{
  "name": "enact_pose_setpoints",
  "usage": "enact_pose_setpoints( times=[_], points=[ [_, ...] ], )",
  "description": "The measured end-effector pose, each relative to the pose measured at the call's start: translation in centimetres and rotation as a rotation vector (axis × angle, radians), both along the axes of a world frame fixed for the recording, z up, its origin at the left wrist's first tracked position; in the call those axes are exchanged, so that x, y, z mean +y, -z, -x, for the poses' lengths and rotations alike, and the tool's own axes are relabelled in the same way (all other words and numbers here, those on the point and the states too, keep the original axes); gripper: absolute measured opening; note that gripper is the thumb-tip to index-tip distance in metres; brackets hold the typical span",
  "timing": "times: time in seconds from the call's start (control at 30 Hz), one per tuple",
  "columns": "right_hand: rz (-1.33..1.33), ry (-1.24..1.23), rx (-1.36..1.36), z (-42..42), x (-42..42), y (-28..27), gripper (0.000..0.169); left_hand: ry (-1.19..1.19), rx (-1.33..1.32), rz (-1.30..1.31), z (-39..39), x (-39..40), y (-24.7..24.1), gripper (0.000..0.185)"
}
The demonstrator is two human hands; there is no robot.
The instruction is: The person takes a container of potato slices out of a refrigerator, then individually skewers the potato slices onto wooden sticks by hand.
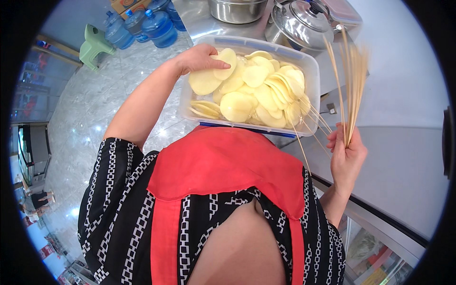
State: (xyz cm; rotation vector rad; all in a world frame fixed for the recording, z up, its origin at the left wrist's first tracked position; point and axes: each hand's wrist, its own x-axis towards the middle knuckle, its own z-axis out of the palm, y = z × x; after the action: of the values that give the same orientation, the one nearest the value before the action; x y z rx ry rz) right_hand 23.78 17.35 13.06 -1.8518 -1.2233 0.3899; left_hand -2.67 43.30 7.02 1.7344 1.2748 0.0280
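My left hand (200,60) grips a few thin, pale yellow slices (225,58), apparently potato, at the left end of a clear plastic tub (313,89). More such slices (238,107) fill the tub, some overlapping in fanned rows. To the tub's right, my right hand (346,153) is closed around a bundle of thin wooden skewers (352,92), their upper ends fanned and blurred. Several other skewers (300,146) stick out over the tub's near right rim, with their far ends among the slices.
Beyond the tub, a lidded steel pot (302,25) and an open steel pot (238,10) stand on a metal counter (199,21). Blue water jugs (158,30) and a green plastic stool (94,46) are on the tiled floor. A red apron (228,160) borders the tub's near side.
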Motion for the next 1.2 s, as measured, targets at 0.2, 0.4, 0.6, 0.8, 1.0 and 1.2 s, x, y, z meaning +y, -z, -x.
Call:
enact_pose_setpoints(
  times=[0.2, 0.4, 0.6, 0.8, 1.0, 1.2],
  points=[
    [0.16, -0.171, -0.224, 0.8, 0.2, 0.5, 0.016, 0.017, -0.179, 0.022, 1.6, -0.6, 0.1, 0.023],
    [0.293, -0.272, 0.08, 2.1, -0.2, 1.7, 0.012, -0.345, -0.707, 0.19, 0.4, -3.3, -0.3, 0.025],
    [0.4, -0.27, 0.199, 2.2, 0.5, 1.6, 0.014, -0.457, -0.891, 0.453, -0.9, -4.7, 1.3, 0.025],
    [0.433, -0.252, 0.29, 1.8, 0.3, 2.5, 0.016, -0.448, -0.935, 0.502, -1.0, -5.1, 1.0, 0.027],
    [0.48, -0.248, 0.163, 1.7, 0.3, 1.7, 0.013, -0.407, -0.952, 0.539, -0.9, -6.3, 0.7, 0.027],
    [0.288, -0.331, -0.025, 3.1, 0.2, 2.8, 0.011, -0.386, -0.705, 0.412, -1.7, -7.9, -0.7, 0.022]
  ],
)
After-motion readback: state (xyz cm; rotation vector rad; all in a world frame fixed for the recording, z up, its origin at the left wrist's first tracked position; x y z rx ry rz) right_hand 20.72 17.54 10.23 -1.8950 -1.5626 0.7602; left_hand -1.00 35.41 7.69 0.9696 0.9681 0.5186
